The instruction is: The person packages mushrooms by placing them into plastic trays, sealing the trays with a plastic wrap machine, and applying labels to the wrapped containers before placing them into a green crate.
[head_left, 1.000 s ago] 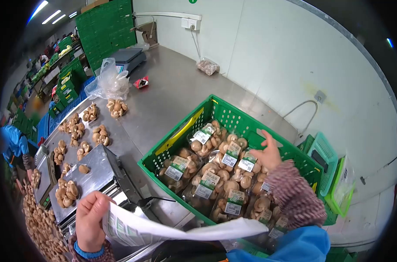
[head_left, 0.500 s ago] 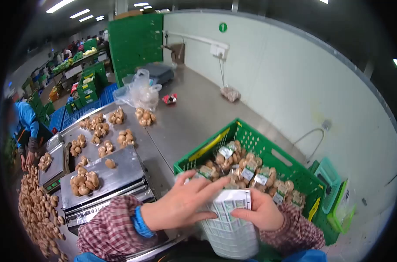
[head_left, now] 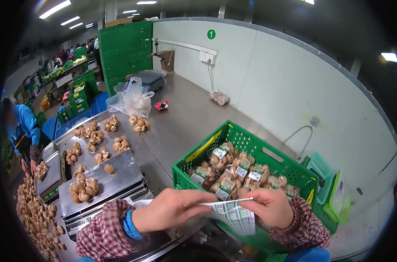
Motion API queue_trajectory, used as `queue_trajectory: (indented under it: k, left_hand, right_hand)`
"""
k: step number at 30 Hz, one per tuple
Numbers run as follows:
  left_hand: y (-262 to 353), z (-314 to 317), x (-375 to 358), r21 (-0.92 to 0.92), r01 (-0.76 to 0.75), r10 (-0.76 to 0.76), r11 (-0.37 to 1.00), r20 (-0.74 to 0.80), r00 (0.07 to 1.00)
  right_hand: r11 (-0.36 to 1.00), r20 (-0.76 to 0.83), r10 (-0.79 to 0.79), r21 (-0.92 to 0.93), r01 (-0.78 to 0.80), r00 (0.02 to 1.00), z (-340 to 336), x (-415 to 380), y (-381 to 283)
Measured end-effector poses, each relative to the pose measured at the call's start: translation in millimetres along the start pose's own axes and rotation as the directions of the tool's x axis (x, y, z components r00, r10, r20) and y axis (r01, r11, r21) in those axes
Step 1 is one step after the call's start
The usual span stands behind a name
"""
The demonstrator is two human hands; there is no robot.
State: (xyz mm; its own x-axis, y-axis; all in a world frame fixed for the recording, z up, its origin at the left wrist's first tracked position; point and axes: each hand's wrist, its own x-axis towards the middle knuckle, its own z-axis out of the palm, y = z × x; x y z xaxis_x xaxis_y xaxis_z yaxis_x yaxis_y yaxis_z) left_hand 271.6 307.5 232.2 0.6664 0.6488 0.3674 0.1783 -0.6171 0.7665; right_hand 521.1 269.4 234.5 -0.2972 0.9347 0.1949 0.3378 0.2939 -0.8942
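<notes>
A sheet of printed labels [head_left: 237, 219], white with green print, is stretched between my hands over the near side of the green crate [head_left: 183, 178]. My left hand [head_left: 172, 210] pinches its left edge between thumb and fingers. At the upper right corner, my right hand [head_left: 270, 209] grips the sheet with thumb and fingertips. Just beyond lie several wrapped mushroom packs [head_left: 224, 155] in the crate, with white and green labels on them. Part of the sheet bends downward, and its lower end hangs below my hands.
Left of my hands, a metal scale plate [head_left: 120, 174] carries a mushroom clump [head_left: 82, 188]. More clumps and a heap of loose mushrooms [head_left: 34, 214] spread beyond it. A plastic bag [head_left: 135, 100] lies farther back. At far left, a co-worker in blue [head_left: 28, 122] reaches towards mushrooms.
My hands have moved apart and the label sheet, earlier hanging broad and blurred, is now pulled taut and tilted between them. The view has shifted slightly.
</notes>
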Motion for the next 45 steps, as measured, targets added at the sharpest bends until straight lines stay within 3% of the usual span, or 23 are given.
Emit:
queue_trajectory:
  k: [2, 4, 7, 8, 10, 11, 13, 16, 18, 20, 22, 26, 30, 32, 33, 35, 36, 38, 39, 40, 42, 44, 45]
  left_hand:
    - [6.6, -6.5, -0.2, -0.063, 0.100, -0.098, 0.993, 0.033, 0.995]
    - [2.3, -9.6, -3.0, -0.096, 0.114, -0.101, 0.989, 0.128, 0.987]
    - [2.5, -8.7, -0.8, -0.079, 0.181, -0.165, 0.980, 0.175, 0.971]
    - [4.5, -6.5, 1.2, -0.071, 0.215, -0.199, 0.974, 0.186, 0.962]
    - [9.6, 0.0, 6.2, -0.089, 0.273, -0.251, 0.958, 0.206, 0.946]
    - [10.9, 2.8, 8.1, -0.093, 0.149, -0.133, 0.984, 0.154, 0.979]
    - [8.7, 10.0, 14.1, -0.086, -0.116, 0.123, 0.990, 0.081, 0.989]
    - [13.1, 13.9, 14.3, 0.045, -0.074, 0.069, 0.996, 0.103, 0.992]
    - [8.0, 15.5, 14.3, 0.087, -0.112, 0.108, 0.990, 0.052, 0.993]
    - [11.0, 14.0, 17.7, -0.012, 0.029, -0.027, 1.000, 0.131, 0.991]
    - [8.7, 14.4, 25.9, 0.035, 0.031, -0.036, 0.999, 0.181, 0.983]
    - [1.2, 25.2, 41.4, 0.038, -0.151, 0.142, 0.988, 0.179, 0.974]
    - [-3.9, 29.4, 55.7, 0.067, -0.210, 0.190, 0.975, 0.226, 0.955]
    - [3.5, 25.7, 63.5, -0.055, 0.050, -0.027, 0.997, 0.348, 0.937]
    - [2.2, 24.2, 65.2, -0.077, 0.206, -0.158, 0.976, 0.406, 0.900]
    - [-13.6, 27.6, 68.1, -0.121, 0.274, -0.196, 0.954, 0.440, 0.876]
    - [-22.8, 28.6, 70.5, -0.129, 0.321, -0.232, 0.938, 0.456, 0.859]
    - [-17.9, 19.5, 72.0, 0.108, 0.485, -0.491, 0.868, 0.345, 0.800]
    - [-27.8, 15.5, 57.9, 0.108, 0.518, -0.528, 0.848, 0.244, 0.813]
    - [-27.0, 7.1, 48.6, 0.092, 0.581, -0.586, 0.809, 0.212, 0.782]
    - [-26.2, -2.3, 30.1, 0.058, 0.636, -0.638, 0.769, 0.110, 0.762]
    - [-25.3, -6.9, 20.6, 0.036, 0.661, -0.661, 0.750, 0.097, 0.744]
    - [-26.5, -7.8, 17.6, -0.030, 0.672, -0.669, 0.740, 0.077, 0.739]
  right_hand:
    - [0.952, 0.005, 0.077, -0.299, -0.072, 0.997, -0.2, -8.6, -12.6]
    - [0.924, 0.035, 0.177, -0.350, -0.154, 0.984, -7.8, -11.9, -15.3]
    - [0.904, 0.031, -0.254, -0.349, 0.248, 0.967, -22.3, 2.9, -26.2]
    - [0.907, 0.022, -0.243, -0.349, 0.235, 0.970, -21.0, 7.4, -31.4]
    - [0.902, 0.315, -0.215, -0.299, 0.312, 0.924, -16.6, 14.4, -38.0]
    - [0.925, 0.395, -0.089, -0.309, 0.223, 0.914, -17.9, 16.5, -38.2]
    - [0.928, 0.381, -0.080, -0.308, 0.208, 0.921, -19.6, 16.1, -32.1]
    - [0.929, 0.335, -0.092, -0.309, 0.202, 0.938, -18.6, 8.1, -29.3]
    - [0.921, 0.231, 0.185, -0.381, -0.086, 0.955, -20.1, 0.2, -45.6]
    - [0.925, 0.217, 0.221, -0.356, -0.134, 0.951, -21.0, 3.1, -37.5]
    - [0.832, 0.294, -0.332, -0.356, 0.425, 0.896, -20.7, 14.9, -21.2]
    - [0.768, 0.430, -0.249, -0.458, 0.447, 0.868, -35.8, 25.6, -19.6]
    - [0.832, 0.443, -0.201, -0.394, 0.391, 0.874, -42.8, 24.0, -9.0]
    - [0.829, 0.424, -0.197, -0.408, 0.381, 0.884, -45.9, 20.6, -2.8]
    - [0.688, 0.408, -0.370, -0.482, 0.542, 0.834, -45.7, 19.0, 3.5]
    - [0.445, 0.420, -0.567, -0.567, 0.693, 0.708, -47.2, 8.8, 10.0]
    - [0.467, 0.406, -0.548, -0.577, 0.670, 0.731, -54.7, 2.2, 11.6]
    - [0.801, -0.065, -0.425, -0.491, 0.342, 0.903, -79.8, -14.3, 18.2]
    - [0.985, -0.218, -0.099, -0.162, 0.064, 0.971, -99.3, -28.5, 34.2]
    - [0.954, -0.249, 0.260, 0.213, -0.209, 0.933, -120.0, -44.3, 59.6]
    - [0.732, -0.034, 0.535, 0.518, -0.443, 0.844, -129.6, -81.6, 132.3]
    - [0.669, -0.068, 0.742, 0.142, -0.730, 0.667, -115.1, -112.3, 185.7]
    - [0.665, -0.073, 0.745, 0.148, -0.732, 0.663, -105.8, -122.0, 201.5]
